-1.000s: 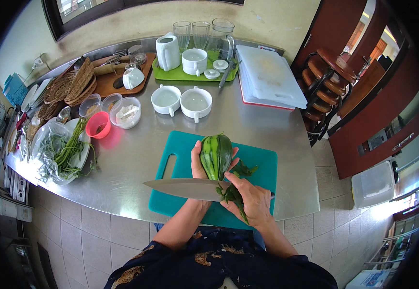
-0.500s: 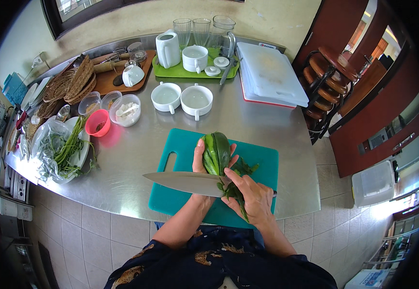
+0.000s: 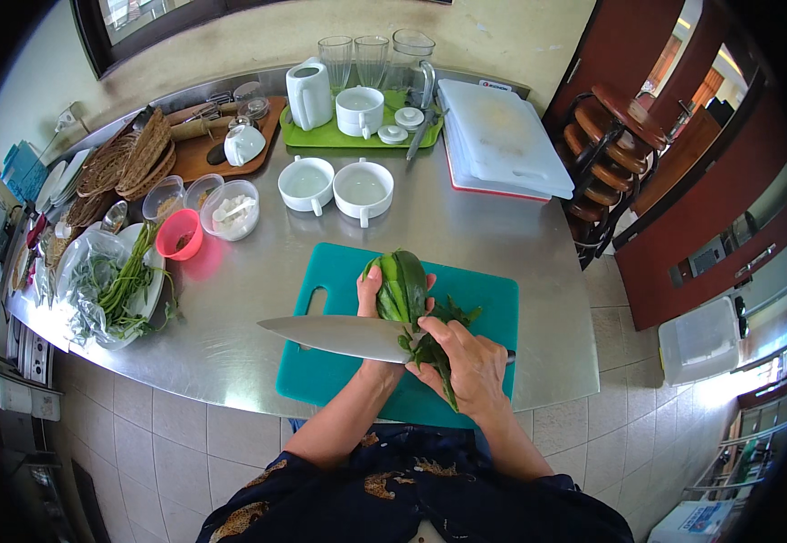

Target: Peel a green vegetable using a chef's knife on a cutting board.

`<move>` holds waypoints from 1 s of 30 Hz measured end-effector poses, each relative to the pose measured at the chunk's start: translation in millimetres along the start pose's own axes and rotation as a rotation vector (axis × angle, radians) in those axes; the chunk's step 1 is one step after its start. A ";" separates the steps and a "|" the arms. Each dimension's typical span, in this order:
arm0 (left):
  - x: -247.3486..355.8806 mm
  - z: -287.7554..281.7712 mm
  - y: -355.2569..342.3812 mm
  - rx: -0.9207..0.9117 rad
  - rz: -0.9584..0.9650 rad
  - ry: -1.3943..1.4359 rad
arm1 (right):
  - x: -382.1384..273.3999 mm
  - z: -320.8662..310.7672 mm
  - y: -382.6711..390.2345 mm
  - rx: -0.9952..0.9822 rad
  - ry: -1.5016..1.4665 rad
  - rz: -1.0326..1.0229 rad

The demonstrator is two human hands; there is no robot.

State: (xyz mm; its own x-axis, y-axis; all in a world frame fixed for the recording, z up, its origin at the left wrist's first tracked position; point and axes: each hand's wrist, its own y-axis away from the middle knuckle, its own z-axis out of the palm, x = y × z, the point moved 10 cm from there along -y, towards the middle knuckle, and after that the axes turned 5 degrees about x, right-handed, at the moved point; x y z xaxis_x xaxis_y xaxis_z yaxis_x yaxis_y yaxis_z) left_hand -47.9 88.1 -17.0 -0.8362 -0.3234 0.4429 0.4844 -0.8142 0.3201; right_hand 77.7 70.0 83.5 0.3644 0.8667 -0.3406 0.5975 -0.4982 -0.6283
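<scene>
My left hand (image 3: 369,294) is wrapped around a large oblong green vegetable (image 3: 401,285), thumb on its left side and fingertips showing at its right. The skin is dark green with lighter green stripes; I cannot tell its exact kind. My right hand (image 3: 469,364) grips a large kitchen knife (image 3: 344,338), its broad blade pointing left across my left wrist. Dark green peelings (image 3: 437,360) hang between the right fingers and the blade. More peelings (image 3: 459,311) lie to the right of the vegetable, above the teal cutting board (image 3: 317,376).
Two white cups (image 3: 364,192) stand beyond the board. Behind them is a green tray (image 3: 301,138) with a pitcher and glasses. White cutting boards (image 3: 502,136) are stacked at the back right. At left are a pink bowl (image 3: 179,233), baskets (image 3: 147,158) and leafy greens (image 3: 131,281).
The knife and my right hand have shifted slightly left and up, with the peelings still hanging by the blade. The whole view has also drifted slightly. Both grips are unchanged.
</scene>
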 end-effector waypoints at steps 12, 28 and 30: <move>-1.0 5.5 3.7 -0.041 -0.014 -0.026 | 1.7 2.9 -9.3 -0.077 -0.093 0.022; -4.6 8.9 6.8 -0.059 -0.054 -0.025 | 2.2 5.0 -19.0 -0.074 -0.052 0.000; -6.4 7.3 6.6 -0.030 -0.087 0.002 | 4.1 1.7 -17.6 -0.067 -0.061 -0.014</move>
State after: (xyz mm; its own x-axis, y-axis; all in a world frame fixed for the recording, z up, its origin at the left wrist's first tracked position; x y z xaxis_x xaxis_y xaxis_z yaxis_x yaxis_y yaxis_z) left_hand -37.5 88.3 -11.5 -0.8753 -0.2521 0.4127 0.4022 -0.8534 0.3315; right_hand 67.5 82.4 91.9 0.3123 0.8727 -0.3753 0.6499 -0.4845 -0.5856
